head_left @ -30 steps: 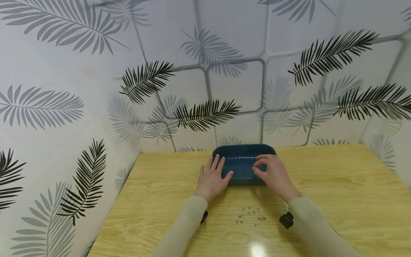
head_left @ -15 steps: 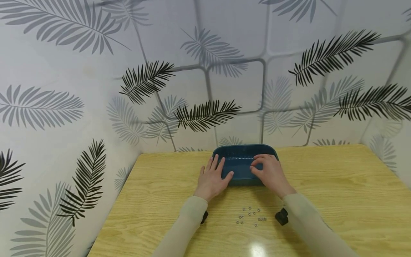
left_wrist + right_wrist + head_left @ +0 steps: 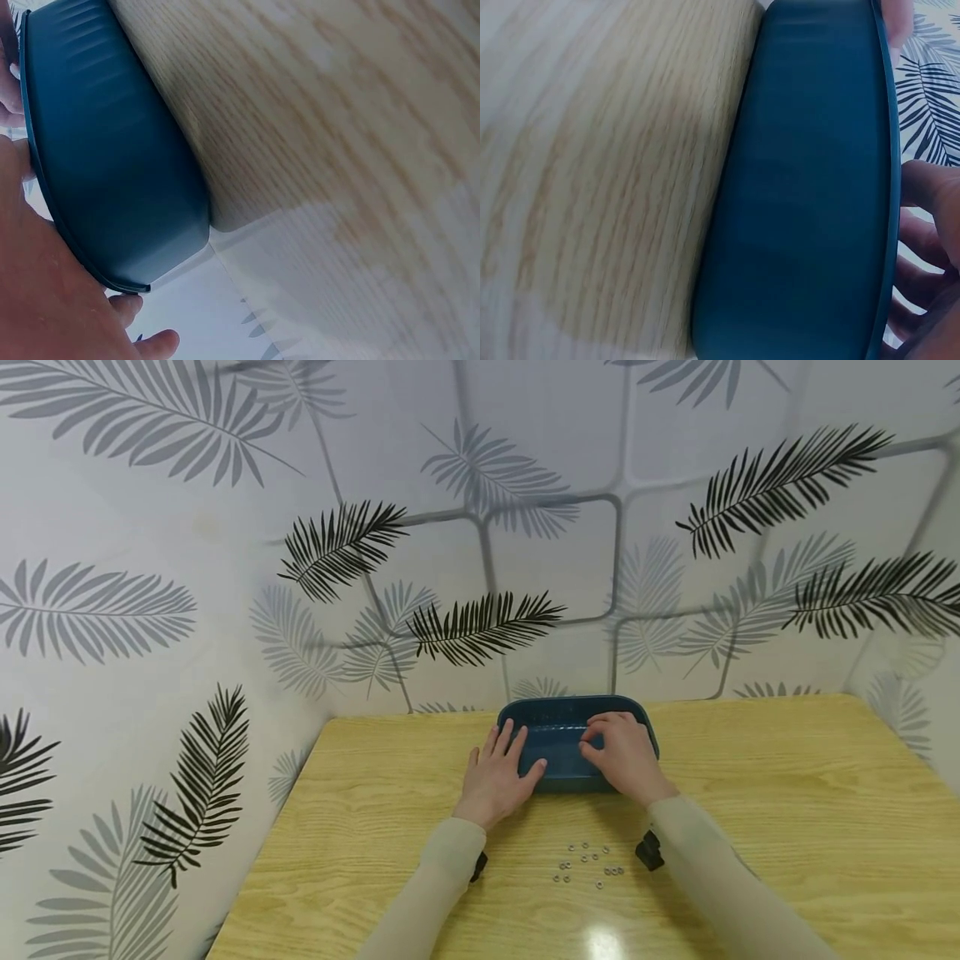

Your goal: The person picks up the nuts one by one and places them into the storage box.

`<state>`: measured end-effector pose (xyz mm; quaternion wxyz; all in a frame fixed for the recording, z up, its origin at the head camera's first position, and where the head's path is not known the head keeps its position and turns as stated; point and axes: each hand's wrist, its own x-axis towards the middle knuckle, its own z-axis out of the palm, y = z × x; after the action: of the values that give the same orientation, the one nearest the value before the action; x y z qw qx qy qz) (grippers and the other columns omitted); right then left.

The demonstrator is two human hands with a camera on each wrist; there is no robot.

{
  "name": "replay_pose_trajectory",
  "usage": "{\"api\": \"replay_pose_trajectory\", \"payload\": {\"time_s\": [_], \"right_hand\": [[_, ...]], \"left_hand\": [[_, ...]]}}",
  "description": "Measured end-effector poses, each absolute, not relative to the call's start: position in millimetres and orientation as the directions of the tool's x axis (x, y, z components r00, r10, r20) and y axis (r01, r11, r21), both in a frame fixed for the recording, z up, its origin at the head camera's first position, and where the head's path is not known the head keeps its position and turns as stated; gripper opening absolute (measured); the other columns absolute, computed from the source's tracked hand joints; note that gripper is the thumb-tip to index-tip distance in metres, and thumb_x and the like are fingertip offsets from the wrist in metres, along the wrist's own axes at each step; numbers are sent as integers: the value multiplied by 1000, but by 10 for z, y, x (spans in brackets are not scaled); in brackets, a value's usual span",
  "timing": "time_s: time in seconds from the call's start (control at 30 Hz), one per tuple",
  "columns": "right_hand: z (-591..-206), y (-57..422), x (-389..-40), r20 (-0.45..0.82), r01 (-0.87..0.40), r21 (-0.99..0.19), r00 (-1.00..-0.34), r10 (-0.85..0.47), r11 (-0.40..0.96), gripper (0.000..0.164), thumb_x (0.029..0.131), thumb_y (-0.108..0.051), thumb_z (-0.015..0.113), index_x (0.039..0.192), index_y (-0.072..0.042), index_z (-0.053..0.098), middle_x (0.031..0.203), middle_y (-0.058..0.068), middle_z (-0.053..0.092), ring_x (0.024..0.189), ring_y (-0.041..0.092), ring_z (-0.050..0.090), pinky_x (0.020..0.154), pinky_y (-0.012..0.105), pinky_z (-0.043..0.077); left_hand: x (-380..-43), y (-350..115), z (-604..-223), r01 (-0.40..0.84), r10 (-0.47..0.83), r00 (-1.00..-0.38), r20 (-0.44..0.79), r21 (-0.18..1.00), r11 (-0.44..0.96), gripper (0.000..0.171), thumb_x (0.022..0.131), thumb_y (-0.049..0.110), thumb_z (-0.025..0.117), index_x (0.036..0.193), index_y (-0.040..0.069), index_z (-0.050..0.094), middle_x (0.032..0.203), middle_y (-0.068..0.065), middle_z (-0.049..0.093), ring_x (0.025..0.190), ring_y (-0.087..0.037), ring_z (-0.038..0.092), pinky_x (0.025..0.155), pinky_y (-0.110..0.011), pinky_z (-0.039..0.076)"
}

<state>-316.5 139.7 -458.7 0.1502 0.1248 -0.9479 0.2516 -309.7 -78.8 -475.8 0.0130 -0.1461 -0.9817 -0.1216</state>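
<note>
A dark blue rectangular tray [image 3: 551, 747] stands near the back edge of the wooden table. My left hand [image 3: 495, 781] rests on its left side with fingers spread, and in the left wrist view the tray wall [image 3: 112, 150] runs alongside that hand. My right hand [image 3: 626, 756] is over the right part of the tray, thumb and index fingertips brought together. I cannot tell whether something small is between them. The right wrist view has its curled fingers [image 3: 922, 247] behind the tray's rim. Several small metal rings, like nuts [image 3: 585, 858], lie scattered in front of the tray.
The light wooden table [image 3: 375, 827] extends to both sides of the tray. Behind it rises a wall [image 3: 540, 560] with a leaf pattern, close to the tray's back. A black wrist camera [image 3: 649, 850] hangs under the right forearm, near the scattered rings.
My right hand has shifted left over the tray, its fingertips still together. The left hand and the scattered rings stay in place.
</note>
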Motion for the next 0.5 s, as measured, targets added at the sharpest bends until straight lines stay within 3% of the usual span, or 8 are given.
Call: {"api": "replay_pose_trajectory", "payload": {"time_s": [0.5], "right_hand": [[-4551, 1346, -3274, 237, -259, -385, -955, -177, 886, 9, 90, -21, 73, 85, -14, 77, 124, 18, 64, 121, 43, 46, 98, 65, 33]], "left_hand": [[-3073, -778, -4717, 292, 287, -956, 56, 262, 920, 72, 100, 63, 32, 159, 23, 21, 165, -1, 7, 150, -22, 3, 116, -56, 13]]}}
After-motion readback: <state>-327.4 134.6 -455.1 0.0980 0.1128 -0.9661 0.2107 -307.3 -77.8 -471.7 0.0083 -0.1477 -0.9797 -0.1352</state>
